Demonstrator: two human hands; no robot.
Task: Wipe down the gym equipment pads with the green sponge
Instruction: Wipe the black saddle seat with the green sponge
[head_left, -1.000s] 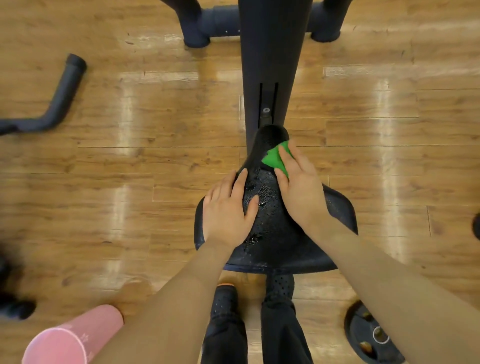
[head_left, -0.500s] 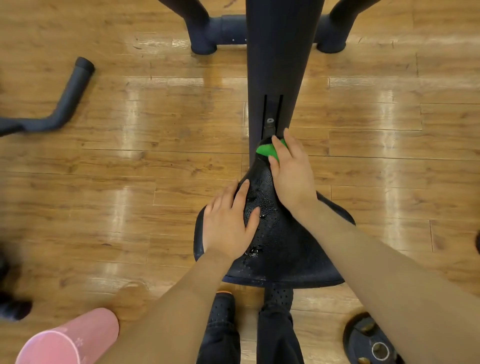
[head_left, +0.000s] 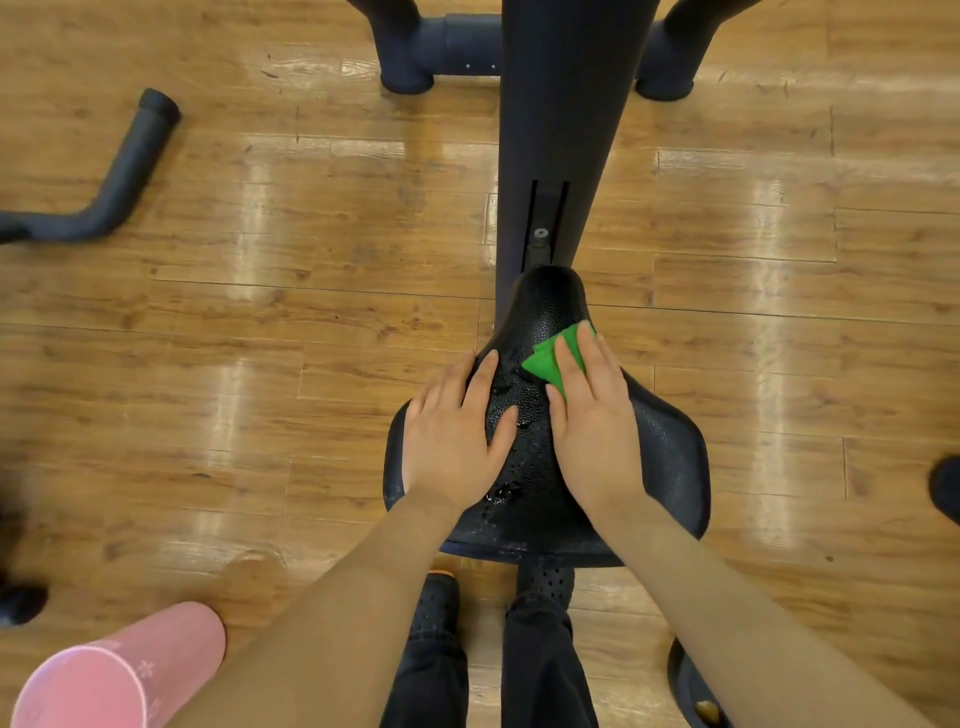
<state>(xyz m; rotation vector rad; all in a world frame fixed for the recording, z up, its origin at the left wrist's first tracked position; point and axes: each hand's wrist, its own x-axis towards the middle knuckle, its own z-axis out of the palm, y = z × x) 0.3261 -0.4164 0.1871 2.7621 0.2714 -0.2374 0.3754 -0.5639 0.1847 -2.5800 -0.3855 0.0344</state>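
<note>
Black bike saddle (head_left: 670, 457) in the middle of the head view, textured and beaded with wet drops down its centre, narrow nose pointing away toward the dark frame post (head_left: 561, 130). Right hand (head_left: 597, 421) flat on the saddle's right half, fingers straight and close together, pressing the green sponge (head_left: 545, 361) against the pad — sponge on the right side just behind the nose, one green corner showing left of the fingers. Left hand (head_left: 457, 426) laid palm-down on the saddle's left half, fingers straight and slightly spread, thumb reaching toward the wet centre, holding nothing. The two hands side by side, not touching, a strip of wet pad between them.

Wooden plank floor (head_left: 260, 364) all around, glossy with light streaks. Dark bent handlebar (head_left: 119, 176) at the upper left. Cross tube of the machine's base (head_left: 457, 47) at the top edge. Pink cylinder (head_left: 119, 670) at the lower left corner. Dark weight plate (head_left: 691, 691) partly visible at the lower right, behind the right forearm. Dark trouser legs and perforated shoes (head_left: 436, 597) directly below the saddle's rear edge.
</note>
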